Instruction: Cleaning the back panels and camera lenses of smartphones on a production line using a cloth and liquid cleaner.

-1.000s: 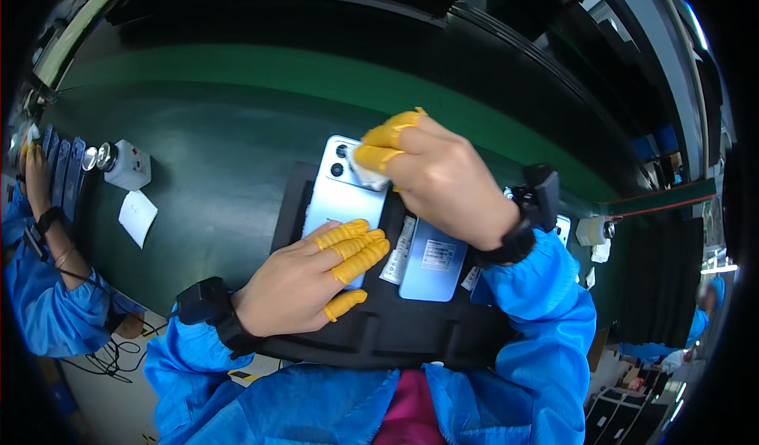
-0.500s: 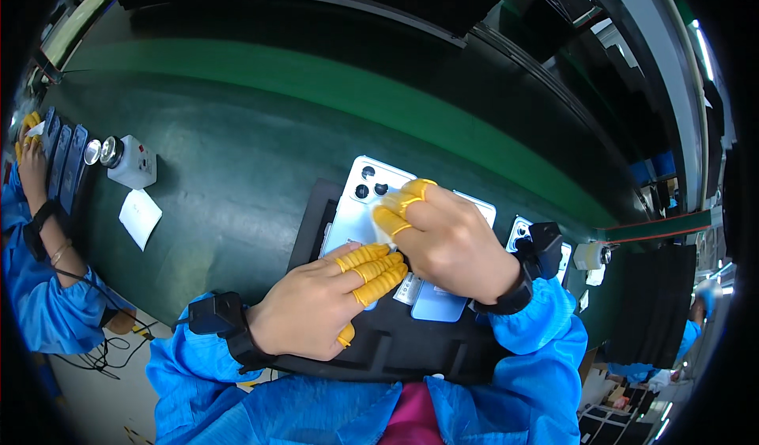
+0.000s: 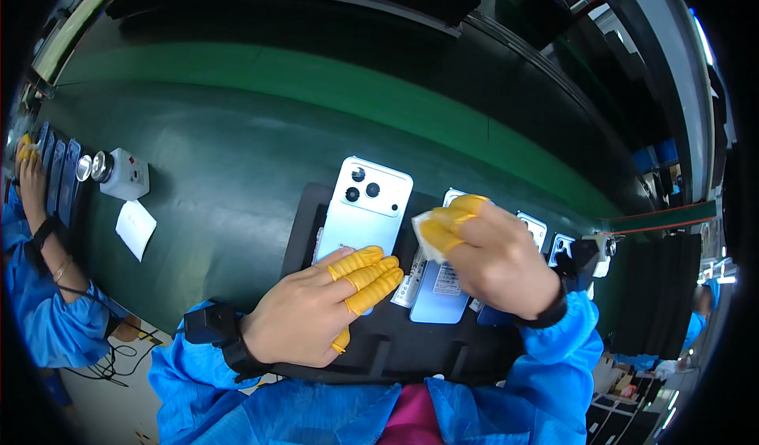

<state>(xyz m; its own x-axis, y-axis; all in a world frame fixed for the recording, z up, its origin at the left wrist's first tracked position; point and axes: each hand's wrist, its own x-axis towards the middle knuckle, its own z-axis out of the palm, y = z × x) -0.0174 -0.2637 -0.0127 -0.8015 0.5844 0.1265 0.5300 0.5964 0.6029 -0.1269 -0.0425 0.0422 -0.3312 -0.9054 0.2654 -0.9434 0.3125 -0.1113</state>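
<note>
My left hand (image 3: 304, 310), in yellow finger cots, lies over the lower end of a light-blue smartphone (image 3: 368, 208) and grips it. The phone rests back up on a black tray (image 3: 304, 223), its camera lenses at the far end. My right hand (image 3: 506, 263), also in yellow finger cots, is closed on a folded white wipe (image 3: 427, 243). That hand is above a second blue smartphone (image 3: 435, 302), hiding much of it. Between these two phones shows part of a white printed label (image 3: 407, 287).
More smartphones (image 3: 534, 227) stand in a row at the right, beside a white bottle (image 3: 602, 263). On the left of the green table are a white dispenser bottle (image 3: 126, 176), a paper slip (image 3: 136, 227) and several dark-blue phones (image 3: 67, 180) near a co-worker's hand (image 3: 32, 180).
My right hand has moved right with the wipe, off the first phone, uncovering its back and lenses. My left hand has stayed on the phone's lower end.
</note>
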